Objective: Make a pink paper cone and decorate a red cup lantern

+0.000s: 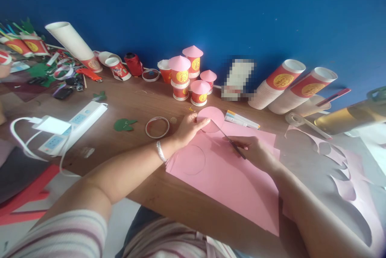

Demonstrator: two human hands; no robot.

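Note:
My left hand (188, 127) pinches a cut pink paper circle (214, 115) at its left edge, thumb on top, just above the stacked pink sheets. My right hand (250, 145) grips a long, thin dark tool (230, 140); its narrow tip reaches the circle near the middle. Whether this is scissors or a knife I cannot make out. Under both hands lie the pink paper sheets (238, 177), with a drawn circle (191, 160) at the left. Behind stand red paper cups (199, 96) topped with pink paper cones (180, 63).
Right: pink offcuts (356, 177), a tape roll (294, 119), stacked paper cups (271, 89) and a bottle of yellowish liquid (346, 117). Left: a white ring (157, 127), green paper cutouts (124, 124) and a power strip (80, 125) with cables. At far left sits another person.

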